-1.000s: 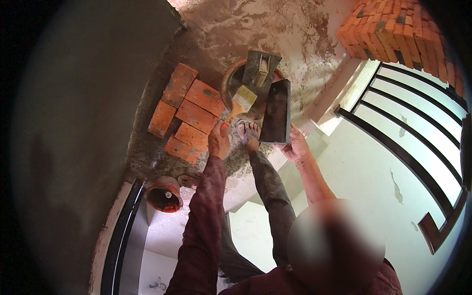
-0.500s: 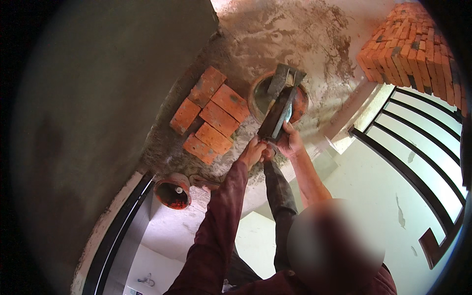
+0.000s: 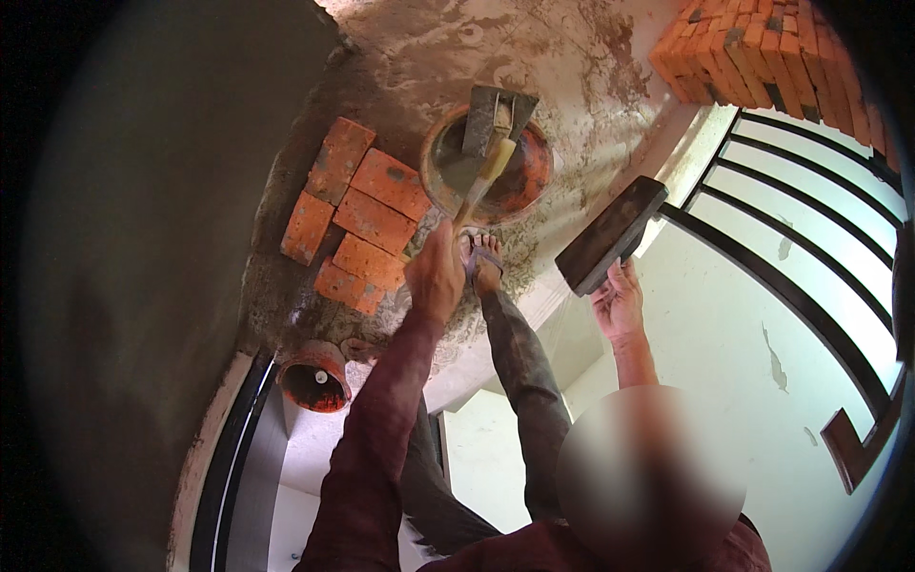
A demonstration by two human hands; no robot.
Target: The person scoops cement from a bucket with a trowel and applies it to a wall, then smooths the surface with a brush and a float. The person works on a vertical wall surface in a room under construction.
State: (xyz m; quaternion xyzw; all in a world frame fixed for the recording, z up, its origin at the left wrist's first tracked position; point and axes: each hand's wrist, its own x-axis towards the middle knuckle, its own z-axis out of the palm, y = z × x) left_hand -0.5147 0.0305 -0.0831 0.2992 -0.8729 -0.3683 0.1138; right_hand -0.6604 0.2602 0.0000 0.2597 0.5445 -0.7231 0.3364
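Note:
My left hand (image 3: 436, 276) is closed round a slim stick-like tool (image 3: 494, 160) with a pale yellow part. Its kind is unclear; its far end reaches over a round basin (image 3: 543, 157) of grey, wet-looking material. Across the basin lies a flat grey plastering trowel (image 3: 481, 138), its handle upward, close to the tool's end. Off to the right, my right hand (image 3: 621, 303) grips a dark rectangular plastering float (image 3: 613, 234) from its underside, fingers partly hidden behind it. The float is held tilted, apart from the basin.
Several red bricks (image 3: 376, 221) lie on the mortar-smeared floor left of the basin. An orange bucket (image 3: 315, 377) stands nearer on the left. A grey wall (image 3: 181, 210) fills the left side. Dark railings (image 3: 791, 310) and a brick stack (image 3: 762, 48) are at right. My sandalled foot (image 3: 486, 262) is below the basin.
My hands have moved apart. The right one carried the float rightward, away from the basin; the left, now holding the slim tool, shifted left. The whole view has shifted slightly.

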